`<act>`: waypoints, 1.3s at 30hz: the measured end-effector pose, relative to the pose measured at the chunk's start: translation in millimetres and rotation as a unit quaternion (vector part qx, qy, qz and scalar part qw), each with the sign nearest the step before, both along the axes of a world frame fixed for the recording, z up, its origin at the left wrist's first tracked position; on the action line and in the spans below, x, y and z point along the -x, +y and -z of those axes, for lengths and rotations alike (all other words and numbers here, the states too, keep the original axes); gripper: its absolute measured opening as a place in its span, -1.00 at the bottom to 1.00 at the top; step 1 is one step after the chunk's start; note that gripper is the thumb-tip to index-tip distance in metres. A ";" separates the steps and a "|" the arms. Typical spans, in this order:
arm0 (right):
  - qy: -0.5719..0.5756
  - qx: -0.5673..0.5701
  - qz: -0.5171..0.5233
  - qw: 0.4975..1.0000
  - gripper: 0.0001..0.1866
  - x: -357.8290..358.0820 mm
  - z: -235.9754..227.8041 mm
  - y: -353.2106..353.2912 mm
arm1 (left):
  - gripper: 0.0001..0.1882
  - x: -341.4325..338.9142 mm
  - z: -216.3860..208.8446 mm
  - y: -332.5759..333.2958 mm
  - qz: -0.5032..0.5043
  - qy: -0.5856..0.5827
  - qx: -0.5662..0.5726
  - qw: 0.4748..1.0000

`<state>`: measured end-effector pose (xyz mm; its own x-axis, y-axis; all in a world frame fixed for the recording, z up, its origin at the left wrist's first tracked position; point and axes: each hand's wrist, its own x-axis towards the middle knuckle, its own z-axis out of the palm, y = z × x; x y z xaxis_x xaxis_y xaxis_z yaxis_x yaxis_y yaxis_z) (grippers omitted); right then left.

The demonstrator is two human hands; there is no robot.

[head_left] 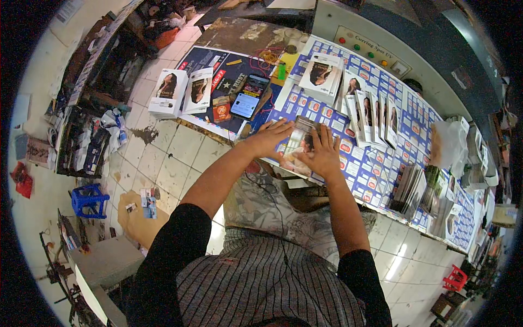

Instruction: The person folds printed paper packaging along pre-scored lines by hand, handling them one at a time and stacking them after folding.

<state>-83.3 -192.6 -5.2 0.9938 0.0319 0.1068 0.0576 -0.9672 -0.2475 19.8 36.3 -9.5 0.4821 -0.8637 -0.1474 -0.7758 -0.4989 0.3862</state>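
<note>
A flat printed piece (297, 143), glossy and looking like a flattened carton, lies at the table's near edge. My left hand (271, 137) rests along its left side with the fingers stretched out. On its right side my right hand (322, 153) presses down, fingers spread and thumb reaching across the print. Neither hand grips it. Just right of my right hand, several slim white boxes (373, 117) with a hair photo lean in a row. Behind them stands a stack of white boxes (321, 75) with the same kind of print.
More white boxes (168, 94) are stacked at the table's left edge. A phone (249, 97) with a lit screen and a small orange-brown pack (222, 110) lie nearby. A row of flat cartons (409, 188) stands at the right. A grey machine panel (370, 52) borders the back.
</note>
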 end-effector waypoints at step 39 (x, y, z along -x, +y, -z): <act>0.058 0.044 -0.068 0.995 -0.04 -5.8 -23.8 20.6 | -0.16 9.5 11.0 10.4 -0.047 -0.079 0.071 0.993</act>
<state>-77.5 -172.0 18.6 0.9851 0.1712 -0.0171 0.1656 -0.9704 -0.1757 10.3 46.7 -20.5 0.5688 -0.8205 0.0567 -0.7849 -0.5209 0.3355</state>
